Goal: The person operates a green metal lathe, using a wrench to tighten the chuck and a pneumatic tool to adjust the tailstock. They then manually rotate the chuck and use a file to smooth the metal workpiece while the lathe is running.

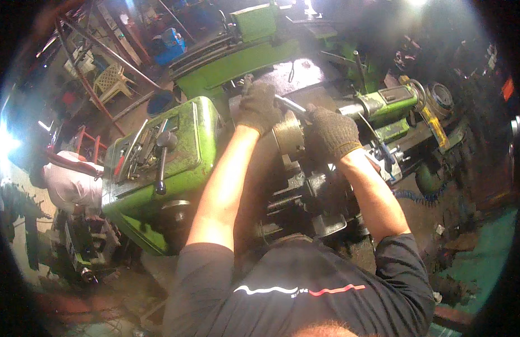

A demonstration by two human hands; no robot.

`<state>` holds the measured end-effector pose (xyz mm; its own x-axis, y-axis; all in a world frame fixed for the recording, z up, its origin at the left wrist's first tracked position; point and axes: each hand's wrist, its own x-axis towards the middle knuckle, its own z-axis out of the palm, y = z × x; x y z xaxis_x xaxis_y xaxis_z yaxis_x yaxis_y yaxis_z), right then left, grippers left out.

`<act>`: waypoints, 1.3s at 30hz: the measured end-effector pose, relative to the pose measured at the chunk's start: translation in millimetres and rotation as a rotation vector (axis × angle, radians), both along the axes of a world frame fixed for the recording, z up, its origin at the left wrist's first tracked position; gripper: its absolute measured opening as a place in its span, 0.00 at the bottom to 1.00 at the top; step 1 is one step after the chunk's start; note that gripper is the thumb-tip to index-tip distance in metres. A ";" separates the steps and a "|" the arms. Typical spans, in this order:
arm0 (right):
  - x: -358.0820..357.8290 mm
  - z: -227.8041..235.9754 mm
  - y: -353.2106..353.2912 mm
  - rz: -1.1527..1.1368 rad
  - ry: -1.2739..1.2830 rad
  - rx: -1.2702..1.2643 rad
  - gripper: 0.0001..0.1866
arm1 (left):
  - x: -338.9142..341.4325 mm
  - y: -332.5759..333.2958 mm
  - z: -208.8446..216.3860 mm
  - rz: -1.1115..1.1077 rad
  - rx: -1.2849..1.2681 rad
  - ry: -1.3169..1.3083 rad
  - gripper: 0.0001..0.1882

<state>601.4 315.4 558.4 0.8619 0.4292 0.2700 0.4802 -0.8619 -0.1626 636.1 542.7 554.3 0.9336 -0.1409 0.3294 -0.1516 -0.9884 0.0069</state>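
Note:
Both my hands wear dark knitted work gloves. My left hand (259,106) is closed around one end of a shiny metal bar (292,104), above the lathe chuck (289,138). My right hand (334,132) is closed at the bar's other end, to the right of the chuck. A metal tip (248,78) shows just beyond my left fingers; whether it belongs to the bar I cannot tell. Gloves hide much of the bar and part of the chuck. Below the chuck sits the dark lathe carriage (321,194).
The green headstock (206,129) stands left, with loose tools (142,151) and a black-knobbed lever (166,140) on it. Right of my right hand is the green tailstock (392,101). Another green machine (237,64) stands behind. A person in a light shirt (74,182) is at far left.

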 end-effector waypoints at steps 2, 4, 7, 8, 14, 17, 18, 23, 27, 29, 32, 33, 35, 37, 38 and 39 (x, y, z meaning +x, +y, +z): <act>-7.9 14.3 -12.9 -0.002 -0.017 -0.058 0.13 | 10.5 10.6 -2.2 -0.006 -0.066 -0.022 0.16; -22.7 36.7 -43.7 0.027 -0.023 -0.104 0.14 | 39.5 33.1 -25.8 -0.003 0.000 -0.155 0.15; -28.7 39.4 -83.2 -0.207 -0.064 -0.134 0.13 | 87.0 38.1 -35.8 0.060 0.010 -0.015 0.20; -14.7 19.0 -111.6 -0.145 -0.225 -0.095 0.13 | 93.2 30.5 -28.7 0.064 0.051 0.068 0.22; 46.3 56.0 -77.8 -0.111 -0.111 -0.446 0.14 | 132.1 52.1 -15.8 -0.105 0.108 0.255 0.34; 49.8 60.6 -51.7 -0.100 -0.252 -0.460 0.10 | 145.2 83.1 -39.3 -0.343 -0.010 0.226 0.38; 52.5 58.5 -51.7 -0.080 -0.309 -0.447 0.09 | 142.6 86.0 -38.8 -0.340 -0.052 0.206 0.43; 74.4 59.5 -51.4 -0.034 -0.360 -0.462 0.07 | 139.6 73.3 -9.8 -0.293 -0.013 0.465 0.55; 65.9 58.5 -56.4 0.018 -0.376 -0.406 0.07 | 140.5 72.5 -27.9 -0.196 0.006 0.282 0.54; 77.2 52.8 -55.3 0.056 -0.432 -0.392 0.07 | 137.5 79.9 -21.1 -0.160 0.014 0.339 0.54; 111.1 51.2 -73.2 0.155 -0.520 -0.462 0.03 | 135.7 72.6 -19.9 -0.102 0.023 0.365 0.53; 126.7 54.2 -81.2 0.148 -0.526 -0.421 0.04 | 122.2 57.0 -26.9 0.012 0.003 0.173 0.53; 144.5 43.9 -101.3 0.108 -0.455 -0.459 0.06 | 99.1 27.2 -12.3 0.005 -0.035 0.206 0.56; 176.3 34.2 -96.7 -0.002 -0.352 -0.564 0.15 | 75.1 16.1 -1.7 0.078 -0.119 0.151 0.55; 189.5 30.6 -90.5 0.040 -0.360 -0.517 0.14 | 71.3 17.3 -1.6 0.098 -0.133 0.111 0.55; 202.0 30.4 -88.2 0.078 -0.366 -0.474 0.14 | 70.8 17.6 1.5 0.145 -0.152 0.178 0.54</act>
<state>803.5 227.1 588.7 0.7101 0.6335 0.3072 0.4972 -0.7602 0.4183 706.9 560.3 555.8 0.9855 0.0369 0.1655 0.0082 -0.9853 0.1704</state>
